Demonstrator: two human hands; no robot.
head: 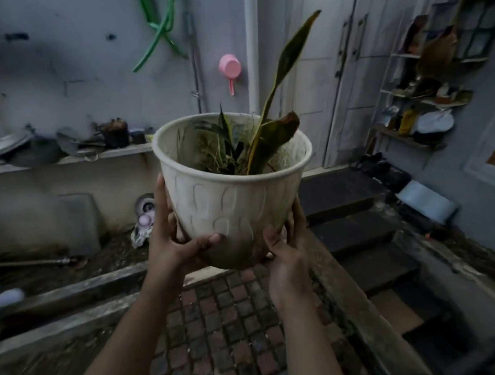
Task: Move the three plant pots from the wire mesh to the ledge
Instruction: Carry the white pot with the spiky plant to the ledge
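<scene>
A grey rendered wall [71,44] fills the far side of the yard, with a white downpipe [251,33] running up it beside a pale panelled door [321,72]. Along the wall's foot runs a long concrete ledge [67,159], cluttered at its left with plates and dark odds and ends, and below the camera lies a strip of red-brown brick paving [224,323] next to dark steps [355,227]. A wire shelf rack [419,99] at the right holds mixed clutter too blurred to name. A green garden hose [157,19] hangs looped on the wall, with a pink plastic dipper [229,66] hooked near the pipe. In mid-frame, lifted clear of every surface and upright, is a cream plastic plant pot [227,194] with moulded oval ribs, carrying a snake plant [283,77] whose tallest leaf rises well above the rim. Both hands cup the pot low down near its dirty base: the left hand [173,234] wraps the left side with the thumb pressed across the front, and the right hand [285,250] clasps the right side, fingers curled behind. The pot sits between and above the two palms, over the paving, in front of the ledge and not touching it.
</scene>
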